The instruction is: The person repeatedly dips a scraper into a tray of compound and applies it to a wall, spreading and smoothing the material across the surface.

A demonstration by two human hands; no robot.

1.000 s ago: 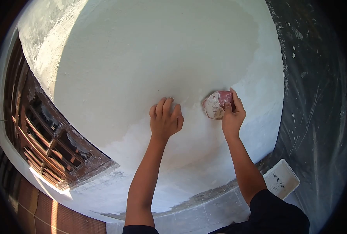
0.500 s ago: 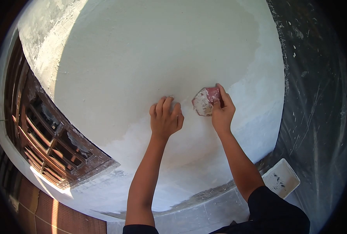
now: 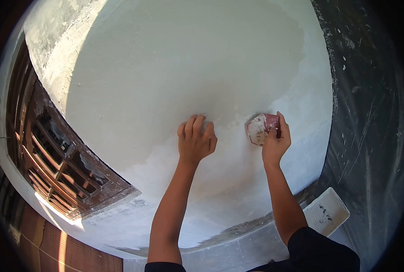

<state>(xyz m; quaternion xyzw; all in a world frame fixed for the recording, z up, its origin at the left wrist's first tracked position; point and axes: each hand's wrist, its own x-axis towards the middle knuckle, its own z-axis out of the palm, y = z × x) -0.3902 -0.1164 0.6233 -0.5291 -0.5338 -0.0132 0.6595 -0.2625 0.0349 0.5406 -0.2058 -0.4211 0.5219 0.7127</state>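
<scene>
My right hand (image 3: 276, 144) grips a flat, many-sided reddish piece (image 3: 259, 130) smeared with white plaster, thumb on its near face. It is against or very near the pale wall (image 3: 188, 59), where fresh-looking whitish marks lie to its left. My left hand (image 3: 196, 139) is at the wall further left, fingers curled. A small greyish edge shows at its fingertips, too little to name. The upper wall has a grey-green coat; lower down it is whiter and patchy.
A brown wooden window frame (image 3: 70, 158) is set in the wall at left. A white tray (image 3: 342, 213) with dark specks stands at lower right, beside dark plastic sheeting (image 3: 369, 136). Grey floor tiles (image 3: 252, 240) run along the wall's foot.
My right hand has moved right and slightly down along the wall with the reddish piece, leaving whitish marks. The left hand has barely shifted.
</scene>
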